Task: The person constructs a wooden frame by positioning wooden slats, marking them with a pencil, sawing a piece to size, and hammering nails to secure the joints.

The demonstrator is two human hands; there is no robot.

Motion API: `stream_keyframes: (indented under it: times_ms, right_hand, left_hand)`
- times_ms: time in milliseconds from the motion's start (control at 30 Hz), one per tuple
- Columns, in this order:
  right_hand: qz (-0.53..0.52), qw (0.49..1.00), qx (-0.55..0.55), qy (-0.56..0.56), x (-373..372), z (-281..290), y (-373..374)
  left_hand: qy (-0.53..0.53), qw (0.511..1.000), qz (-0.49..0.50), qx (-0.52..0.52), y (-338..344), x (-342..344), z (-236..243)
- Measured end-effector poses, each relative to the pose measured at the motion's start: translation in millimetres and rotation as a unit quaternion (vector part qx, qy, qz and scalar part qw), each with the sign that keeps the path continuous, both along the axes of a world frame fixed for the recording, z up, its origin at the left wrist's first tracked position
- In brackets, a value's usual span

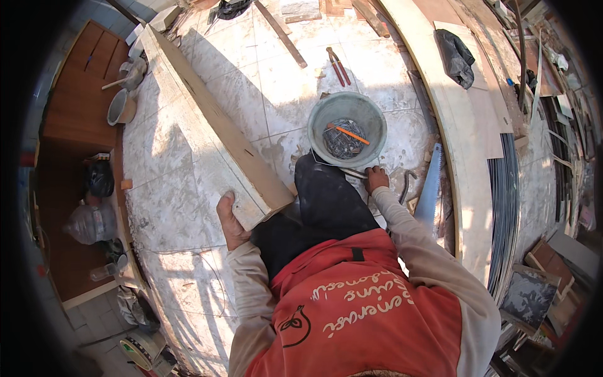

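Observation:
My left hand (233, 221) is closed on the near end of a long, box-shaped wooden beam (217, 135), which slants away to the far left. That near end rests by my left leg. Beside the bucket's near rim, my right hand (377, 180) has its fingers curled at the end of a short, pale bar (353, 172); I cannot make out what it is. The grey-green bucket (316, 129) stands just beyond my knee, with a wire handle hanging down. Inside it lie many nails (342, 146) and an orange pencil-like stick (349, 134).
Red-handled pincers (339, 66) lie beyond the bucket. A handsaw (430, 185) and a dark bent bar (408, 183) are to the right. Farther right run a long board (465, 151) and a bundle of metal rods (504, 207). A brown cabinet (81, 81) lies at left, near a small pail (122, 108).

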State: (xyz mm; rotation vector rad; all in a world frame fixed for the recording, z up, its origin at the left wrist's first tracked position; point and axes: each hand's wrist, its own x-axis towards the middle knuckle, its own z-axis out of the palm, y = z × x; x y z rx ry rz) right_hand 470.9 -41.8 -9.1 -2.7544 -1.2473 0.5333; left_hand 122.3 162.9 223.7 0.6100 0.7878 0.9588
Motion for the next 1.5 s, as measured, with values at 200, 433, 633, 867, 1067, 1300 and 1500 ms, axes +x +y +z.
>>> stream_keyframes:
  times_ms: [200,433,633,867,1067,1300,1500]
  right_hand:
    - [0.097,0.972,-0.024,0.214,17.3,42.9,-13.5]
    - [-0.091,0.838,0.240,0.482,38.2,159.6,53.9]
    - [0.099,0.973,0.129,0.163,86.9,74.2,176.2]
    - [0.095,0.981,-0.044,0.162,103.7,22.2,262.9]
    - [0.066,0.987,-0.123,0.085,96.6,4.6,269.7]
    - [0.215,0.929,-0.280,0.110,124.4,40.9,222.0]
    - [0.167,0.958,-0.156,0.171,135.7,57.6,202.5]
  left_hand:
    - [0.089,0.992,-0.072,0.043,12.1,50.7,22.7]
    - [0.110,0.989,-0.078,0.055,39.9,86.6,24.1]
    - [0.136,0.986,-0.086,0.054,53.9,82.4,18.2]
    - [0.128,0.987,-0.070,0.066,68.1,71.7,7.6]
    - [0.130,0.988,-0.068,0.054,80.0,54.5,-5.0]
    - [0.125,0.989,-0.060,0.057,85.0,47.1,-20.7]
    - [0.136,0.988,-0.057,0.048,84.5,43.9,-26.9]
